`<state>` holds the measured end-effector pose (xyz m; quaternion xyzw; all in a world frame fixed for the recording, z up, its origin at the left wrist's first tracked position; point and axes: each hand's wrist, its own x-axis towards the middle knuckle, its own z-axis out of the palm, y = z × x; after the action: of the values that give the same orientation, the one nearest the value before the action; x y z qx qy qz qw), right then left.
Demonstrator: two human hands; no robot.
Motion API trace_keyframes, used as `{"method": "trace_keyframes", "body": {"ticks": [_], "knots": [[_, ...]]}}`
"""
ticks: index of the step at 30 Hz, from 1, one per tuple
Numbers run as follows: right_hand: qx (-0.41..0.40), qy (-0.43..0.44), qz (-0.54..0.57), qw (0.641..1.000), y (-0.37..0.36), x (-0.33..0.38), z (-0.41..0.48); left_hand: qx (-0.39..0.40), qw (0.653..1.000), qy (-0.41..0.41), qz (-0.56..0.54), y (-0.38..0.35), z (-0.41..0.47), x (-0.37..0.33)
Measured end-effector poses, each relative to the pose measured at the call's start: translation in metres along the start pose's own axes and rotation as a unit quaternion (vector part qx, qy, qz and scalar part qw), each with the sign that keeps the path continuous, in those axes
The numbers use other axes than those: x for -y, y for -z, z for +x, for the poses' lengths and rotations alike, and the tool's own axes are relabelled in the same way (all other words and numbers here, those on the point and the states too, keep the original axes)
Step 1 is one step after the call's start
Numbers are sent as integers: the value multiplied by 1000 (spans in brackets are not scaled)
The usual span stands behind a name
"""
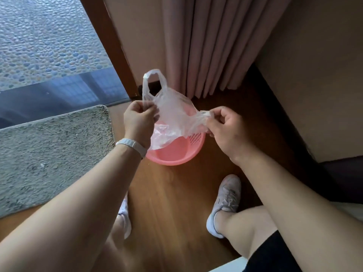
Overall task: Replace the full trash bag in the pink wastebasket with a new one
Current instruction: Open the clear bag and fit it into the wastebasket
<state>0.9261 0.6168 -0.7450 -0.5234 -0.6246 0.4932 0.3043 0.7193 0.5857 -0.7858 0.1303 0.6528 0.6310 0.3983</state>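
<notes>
Above the pink wastebasket [177, 154] on the wooden floor [176, 203], the thin clear bag [174, 112] hangs stretched between the left hand [138, 119] and right hand [225, 127], each pinched closed on a handle, and pulling harder could tear the film.

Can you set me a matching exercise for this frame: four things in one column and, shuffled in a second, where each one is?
Column 1
1. clear plastic bag
2. pink wastebasket
3. grey shaggy rug
4. pink curtain

Column 2
A. hanging behind the basket, reaching down to the floor
B. lying on the floor to the person's left
C. standing on the wooden floor ahead of the feet
D. stretched between the left hand and the right hand, above the basket

Pairs: 1-D, 2-C, 3-B, 4-A
</notes>
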Motion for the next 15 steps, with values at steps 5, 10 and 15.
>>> {"method": "trace_keyframes", "body": {"ticks": [5,10,15], "knots": [[38,-15,-58,997,8,-11,-12,21,941,-87,325,44,-8,14],[61,-4,-121,991,-2,-16,27,97,825,-214,515,55,16,8],[112,-30,-175,978,-14,-38,54,152,754,-220,600,57,49,30]]}}
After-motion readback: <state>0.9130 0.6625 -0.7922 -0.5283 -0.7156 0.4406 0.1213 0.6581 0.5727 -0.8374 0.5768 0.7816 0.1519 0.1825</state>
